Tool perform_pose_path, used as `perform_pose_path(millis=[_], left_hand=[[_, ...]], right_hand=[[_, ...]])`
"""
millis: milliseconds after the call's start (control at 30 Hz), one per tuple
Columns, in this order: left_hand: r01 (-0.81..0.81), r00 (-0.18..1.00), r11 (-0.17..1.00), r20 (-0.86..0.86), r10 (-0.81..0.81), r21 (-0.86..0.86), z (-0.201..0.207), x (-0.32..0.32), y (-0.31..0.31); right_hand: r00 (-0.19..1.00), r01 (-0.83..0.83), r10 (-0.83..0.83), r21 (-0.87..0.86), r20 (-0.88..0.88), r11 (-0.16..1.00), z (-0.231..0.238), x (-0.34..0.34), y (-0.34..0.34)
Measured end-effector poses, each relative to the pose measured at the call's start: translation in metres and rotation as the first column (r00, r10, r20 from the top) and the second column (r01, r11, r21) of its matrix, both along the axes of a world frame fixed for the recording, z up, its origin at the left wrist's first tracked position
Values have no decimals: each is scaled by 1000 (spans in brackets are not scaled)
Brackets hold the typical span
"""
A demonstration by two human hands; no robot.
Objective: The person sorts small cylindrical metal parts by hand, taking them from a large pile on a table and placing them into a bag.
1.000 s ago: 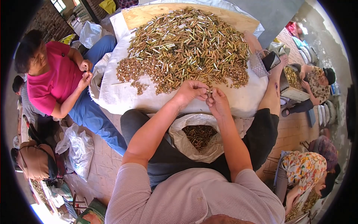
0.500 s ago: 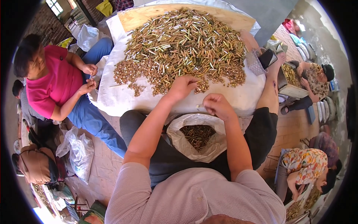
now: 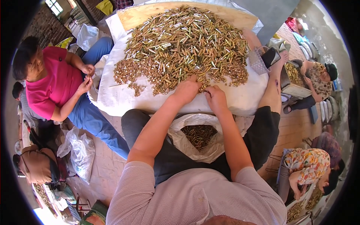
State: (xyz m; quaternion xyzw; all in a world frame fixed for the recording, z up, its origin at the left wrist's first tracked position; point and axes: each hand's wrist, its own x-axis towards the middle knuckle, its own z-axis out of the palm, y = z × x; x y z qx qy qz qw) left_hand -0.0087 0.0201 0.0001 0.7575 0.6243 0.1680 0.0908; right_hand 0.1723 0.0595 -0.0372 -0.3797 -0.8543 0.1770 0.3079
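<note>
A broad heap of small gold- and copper-coloured metal cylinders covers the white cloth-topped table in front of me. My left hand is at the heap's near edge, its fingers bent together among the pieces; what they grip is too small to make out. Close to its right, my right hand has its fingers curled, thumb and fingertips together by a few pieces at the edge; its contents are hidden. Below both hands, between my legs, an open white sack holds many darker small pieces.
A wooden board backs the heap. At left sits a person in a pink top, hands together. A small basket with a phone is by the table's right side. Other people work at far right; a plastic bag lies left.
My left hand has moved slightly right and forward into the heap's edge. My right hand has risen from above the sack to the heap beside it.
</note>
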Motion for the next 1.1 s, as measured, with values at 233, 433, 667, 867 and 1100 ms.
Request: perform_pose_path(millis=[233,433,667,867,1100], left_hand=[[-1,1000,1000,-19,1,-8,-12,-9,6],[-10,999,997,47,14,-81,-12,-12,4],[-102,995,988,0,103,-119,-13,-7,3],[-52,886,996,457,80,-74,-10,-9,7],[257,242,932,950,195,-257,11,-6,3]], right_hand=[[1000,-2,2,28,-13,1000,-2,-1,-2],[866,-112,-254,-663,-430,741,2,7,-1],[716,-343,-339,-731,-610,590,12,12,-4],[662,-422,-390,-749,-640,511,10,12,-3],[552,-565,-447,-710,-704,420,17,11,-7]])
